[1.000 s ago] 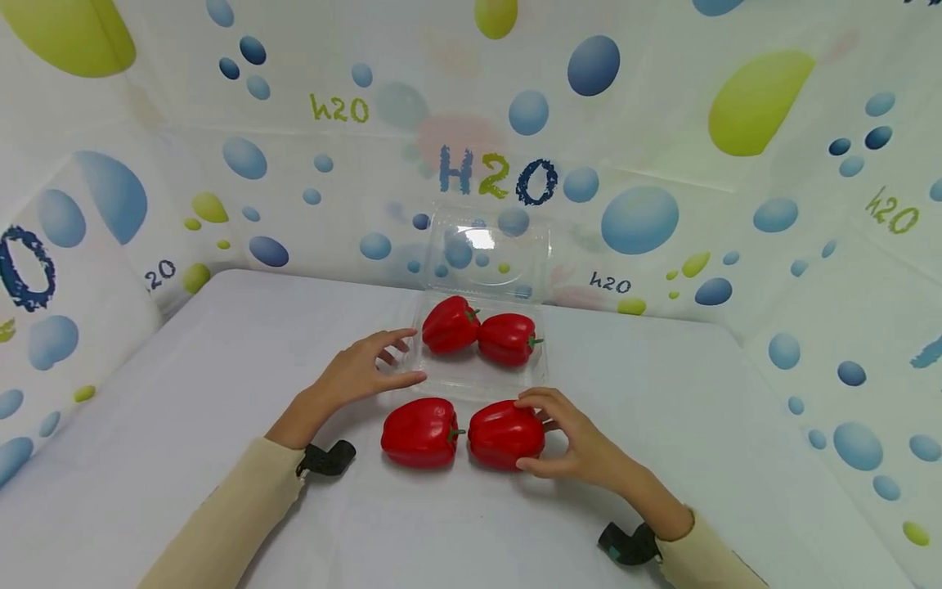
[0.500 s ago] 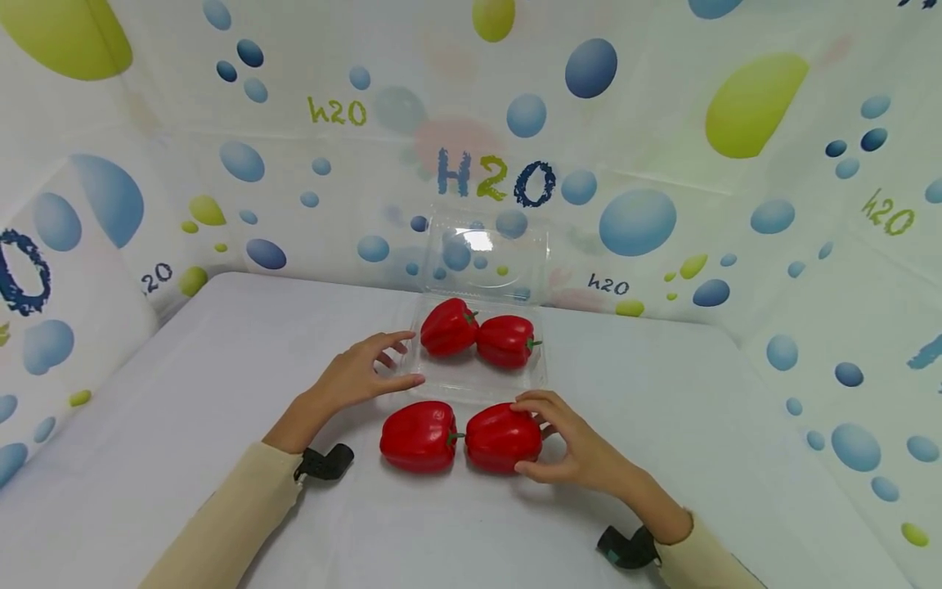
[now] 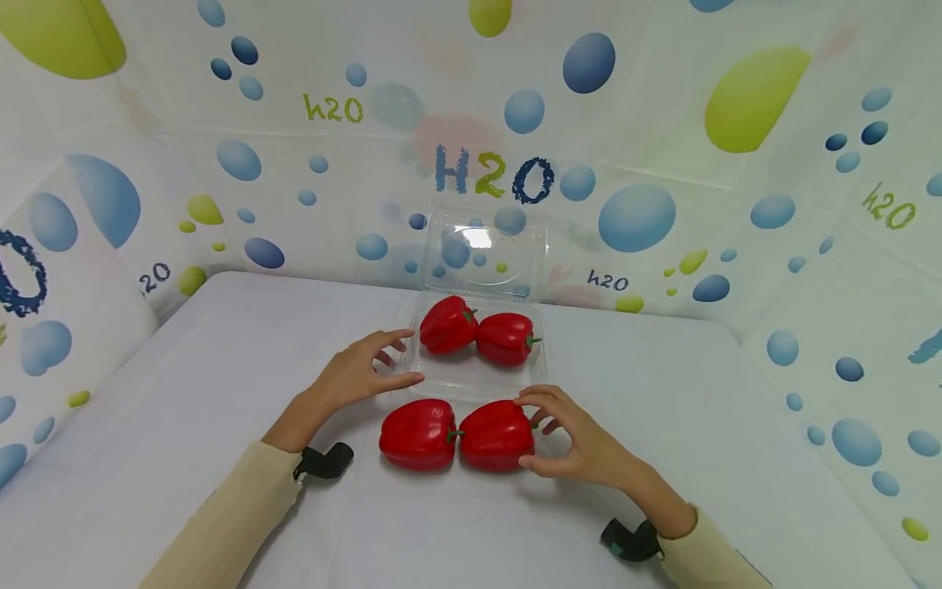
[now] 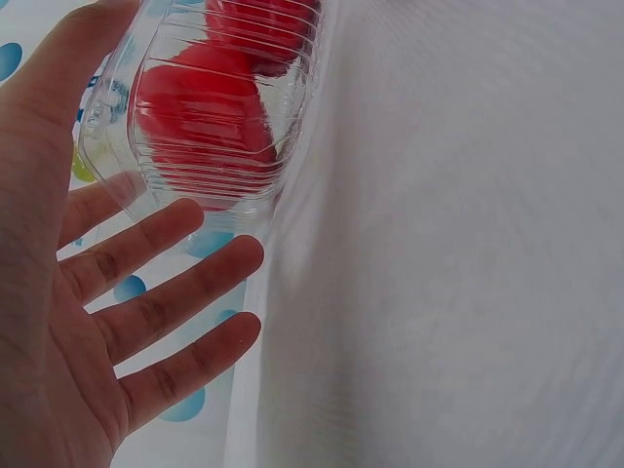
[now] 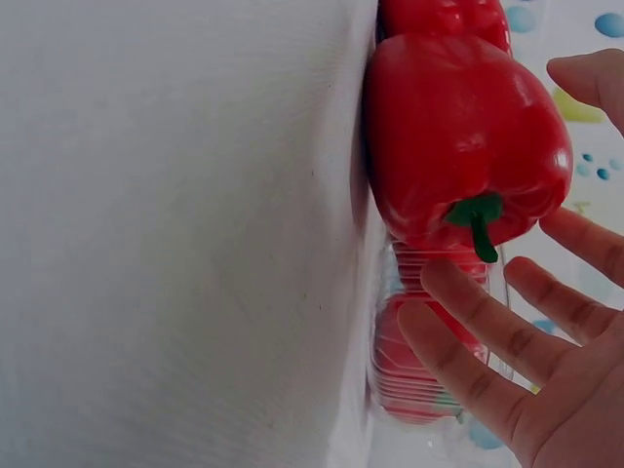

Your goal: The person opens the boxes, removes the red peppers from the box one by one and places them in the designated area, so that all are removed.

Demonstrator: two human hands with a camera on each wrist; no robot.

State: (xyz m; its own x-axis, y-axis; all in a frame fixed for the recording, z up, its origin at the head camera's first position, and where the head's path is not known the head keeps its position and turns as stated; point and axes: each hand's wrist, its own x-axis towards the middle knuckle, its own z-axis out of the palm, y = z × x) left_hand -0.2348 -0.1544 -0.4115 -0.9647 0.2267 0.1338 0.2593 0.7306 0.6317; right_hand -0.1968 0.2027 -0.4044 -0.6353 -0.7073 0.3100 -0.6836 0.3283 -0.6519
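Observation:
A clear plastic container (image 3: 471, 378) lies with its lid raised behind it; two red peppers (image 3: 448, 326) (image 3: 504, 339) are inside. In front of it, a left pepper (image 3: 415, 435) and a right pepper (image 3: 495, 438) lie side by side on the cloth. The left hand (image 3: 353, 376) is at the container's left side, fingers spread, holding nothing; the left wrist view shows this hand (image 4: 127, 322) beside the clear wall. Around the right pepper's stem end (image 5: 478, 214), the right hand (image 5: 546, 351) has its fingers spread, thumb apart from the pepper, no grip visible.
A white cloth (image 3: 471, 532) covers the table. Behind it hangs a patterned sheet (image 3: 662, 82), with the transparent lid (image 3: 486, 270) standing against it. Black wrist-worn devices (image 3: 324, 462) (image 3: 630, 541) hang below both wrists.
The right front pepper has shifted slightly left, closer to its neighbour, and its stem now shows on the right. The right hand has drawn back a little from it. The left hand stays in place.

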